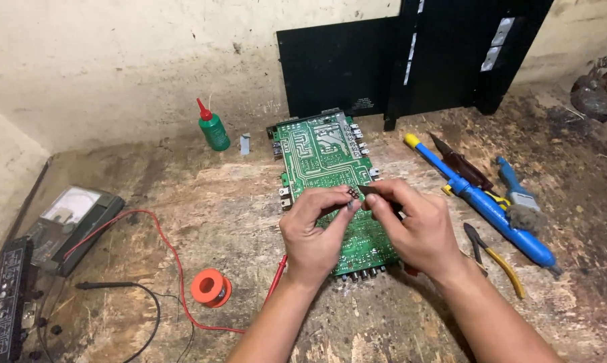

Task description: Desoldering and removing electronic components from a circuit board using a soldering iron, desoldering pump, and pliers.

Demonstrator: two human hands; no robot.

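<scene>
Over the green circuit board [323, 176], both hands meet.
Left hand [315, 232] fingers pinch a small component [352, 193]; right hand [414, 228] fingers clamp a dark tool [374, 192].

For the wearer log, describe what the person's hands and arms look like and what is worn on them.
Both the left hand and the right hand are bare: no gloves, and no rings, watch or wristband that I can make out. Both forearms are uncovered right to the bottom edge of the picture, so no sleeves show. No cables, straps or markings are attached to either arm.
</scene>
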